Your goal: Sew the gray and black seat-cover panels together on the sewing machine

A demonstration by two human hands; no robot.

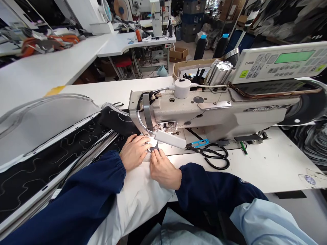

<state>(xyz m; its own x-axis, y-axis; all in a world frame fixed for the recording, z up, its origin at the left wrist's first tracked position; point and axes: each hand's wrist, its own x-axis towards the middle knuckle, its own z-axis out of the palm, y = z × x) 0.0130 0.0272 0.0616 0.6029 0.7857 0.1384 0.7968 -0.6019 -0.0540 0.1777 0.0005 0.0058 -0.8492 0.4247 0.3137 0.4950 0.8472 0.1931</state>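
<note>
Both my hands work under the lamp of a grey industrial sewing machine (204, 114), close to its presser foot. My left hand (134, 151) rests on a white fabric panel (138, 194), its fingertips reaching toward the foot. My right hand (163, 172) pinches a small dark fabric piece (154, 148) between its fingertips. Behind my left hand lies a black quilted panel with pale wavy stitching (51, 166), held in a clear template frame (43, 119). The needle is hidden behind my fingers and the gooseneck lamp (168, 139).
Black-handled thread snips with a blue part (211, 153) lie on the white table (255, 166) right of my hands. A control panel with a green display (281, 58) rises behind the machine. Cardboard boxes, thread cones and another sewing machine (155, 17) stand farther back.
</note>
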